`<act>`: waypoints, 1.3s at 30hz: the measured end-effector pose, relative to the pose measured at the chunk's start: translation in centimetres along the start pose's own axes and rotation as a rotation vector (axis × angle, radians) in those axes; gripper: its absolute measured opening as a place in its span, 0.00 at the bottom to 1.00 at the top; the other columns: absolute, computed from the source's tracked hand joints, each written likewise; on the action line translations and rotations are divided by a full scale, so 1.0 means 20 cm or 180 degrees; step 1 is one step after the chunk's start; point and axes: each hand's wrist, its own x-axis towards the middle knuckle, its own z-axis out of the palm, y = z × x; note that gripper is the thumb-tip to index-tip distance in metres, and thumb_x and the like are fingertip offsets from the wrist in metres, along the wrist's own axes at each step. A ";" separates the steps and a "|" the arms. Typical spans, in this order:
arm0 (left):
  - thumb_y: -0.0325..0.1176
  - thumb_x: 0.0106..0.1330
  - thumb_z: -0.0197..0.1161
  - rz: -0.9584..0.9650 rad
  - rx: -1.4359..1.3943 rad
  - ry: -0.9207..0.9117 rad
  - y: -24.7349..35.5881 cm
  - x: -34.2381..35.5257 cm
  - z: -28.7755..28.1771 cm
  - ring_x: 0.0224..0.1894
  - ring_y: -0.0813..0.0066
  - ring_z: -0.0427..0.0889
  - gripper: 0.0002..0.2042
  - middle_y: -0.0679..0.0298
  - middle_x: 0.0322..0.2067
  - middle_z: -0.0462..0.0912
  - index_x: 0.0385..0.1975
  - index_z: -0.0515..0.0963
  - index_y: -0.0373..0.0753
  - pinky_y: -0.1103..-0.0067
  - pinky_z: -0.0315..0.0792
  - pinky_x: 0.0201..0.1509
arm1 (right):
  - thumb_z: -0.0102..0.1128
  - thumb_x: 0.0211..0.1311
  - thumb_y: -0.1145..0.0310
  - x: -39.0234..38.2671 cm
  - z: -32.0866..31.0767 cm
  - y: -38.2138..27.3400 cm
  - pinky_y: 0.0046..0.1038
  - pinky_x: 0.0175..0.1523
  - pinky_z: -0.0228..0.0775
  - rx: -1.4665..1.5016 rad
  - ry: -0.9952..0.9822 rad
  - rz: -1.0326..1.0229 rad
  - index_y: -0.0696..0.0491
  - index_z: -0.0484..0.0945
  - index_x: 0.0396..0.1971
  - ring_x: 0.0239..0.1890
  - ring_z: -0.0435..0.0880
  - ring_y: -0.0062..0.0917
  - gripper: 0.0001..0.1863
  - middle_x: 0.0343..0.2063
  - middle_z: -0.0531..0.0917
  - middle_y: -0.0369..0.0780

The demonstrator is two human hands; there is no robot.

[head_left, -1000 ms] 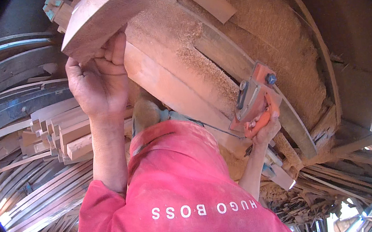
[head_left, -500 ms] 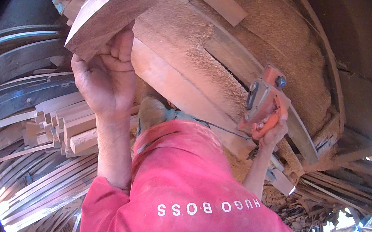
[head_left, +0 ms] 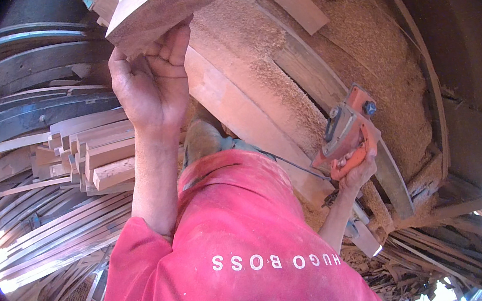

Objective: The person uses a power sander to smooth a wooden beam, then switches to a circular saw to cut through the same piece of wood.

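My left hand (head_left: 156, 80) is raised, palm up, with its fingers curled round the lower edge of a thick wooden board (head_left: 169, 13). The board is tilted, and its far end runs out of the top of the picture. Over on the right, my right hand (head_left: 358, 170) grips an orange electric planer (head_left: 347, 132) by its handle. The planer is held near the edge of the workbench, and a dark cord (head_left: 293, 165) runs from beside it toward my waist.
Sawdust (head_left: 387, 80) thickly covers the workbench (head_left: 315, 73). A flat plank (head_left: 289, 2) lies at its far side. Stacked wooden pieces (head_left: 108, 157) and long strips (head_left: 66, 236) fill the left. Scrap wood (head_left: 436, 247) is heaped at the lower right.
The board and my left hand sit slightly farther right and higher in the picture. The planer in my right hand has shifted only a little. Both grips stay the same.
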 end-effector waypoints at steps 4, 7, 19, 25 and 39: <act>0.35 0.77 0.46 -0.0002 0.0008 0.0015 0.00 0.00 -0.01 0.67 0.48 0.72 0.21 0.43 0.62 0.73 0.61 0.69 0.27 0.57 0.69 0.73 | 0.61 0.49 0.27 -0.01 -0.01 0.00 0.20 0.20 0.62 0.0193 0.0034 0.0082 0.48 0.63 0.69 0.21 0.68 0.17 0.53 0.36 0.75 0.31; 0.35 0.77 0.46 -0.0013 0.0089 0.0019 0.01 0.01 -0.01 0.66 0.48 0.72 0.20 0.43 0.62 0.73 0.61 0.69 0.27 0.57 0.69 0.72 | 0.61 0.49 0.27 -0.02 0.01 0.00 0.20 0.18 0.64 0.0151 -0.0107 -0.0037 0.49 0.62 0.69 0.18 0.68 0.17 0.54 0.33 0.76 0.32; 0.57 0.72 0.47 -0.1004 -0.0188 0.0927 0.08 -0.06 -0.07 0.70 0.51 0.67 0.37 0.45 0.67 0.68 0.69 0.59 0.31 0.55 0.61 0.75 | 0.61 0.56 0.32 -0.06 0.02 -0.02 0.23 0.17 0.64 0.0130 0.0227 0.0037 0.51 0.72 0.59 0.18 0.70 0.21 0.42 0.28 0.75 0.33; 0.45 0.67 0.69 -0.1578 0.1898 0.3220 -0.26 -0.29 -0.53 0.53 0.57 0.82 0.30 0.49 0.54 0.80 0.60 0.71 0.27 0.64 0.78 0.57 | 0.56 0.66 0.35 -0.06 0.04 0.01 0.25 0.14 0.64 -0.0013 0.0392 -0.0186 0.57 0.71 0.60 0.13 0.70 0.20 0.40 0.19 0.73 0.33; 0.37 0.61 0.76 -0.0638 0.2759 0.3057 -0.12 -0.71 -0.83 0.46 0.67 0.84 0.29 0.54 0.49 0.83 0.56 0.73 0.27 0.72 0.80 0.51 | 0.57 0.66 0.37 -0.10 0.10 0.00 0.24 0.15 0.66 -0.0284 -0.0286 -0.0153 0.56 0.71 0.60 0.15 0.73 0.21 0.38 0.20 0.73 0.33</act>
